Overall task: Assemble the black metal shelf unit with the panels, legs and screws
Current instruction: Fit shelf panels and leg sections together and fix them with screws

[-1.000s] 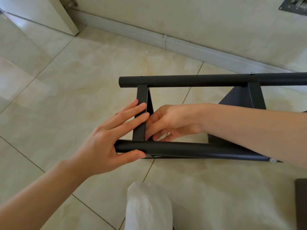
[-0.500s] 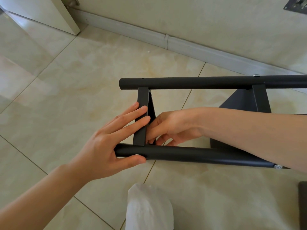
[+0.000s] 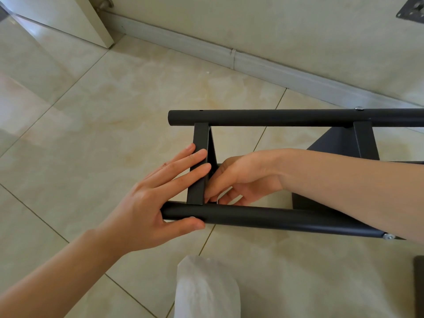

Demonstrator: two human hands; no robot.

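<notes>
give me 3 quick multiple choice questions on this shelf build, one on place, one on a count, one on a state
1. Where does the left hand rest?
A. near tube and left panel
B. white bag
C. far tube

2. How many round black tubes show?
A. one
B. two
C. four

3. How are the left hand's fingers?
A. fist
B. straight, flat on the panel
C. pinching a screw

A: thumb under the near tube, fingers on the panel.
B: near tube and far tube.
B: fingers lie extended.
</notes>
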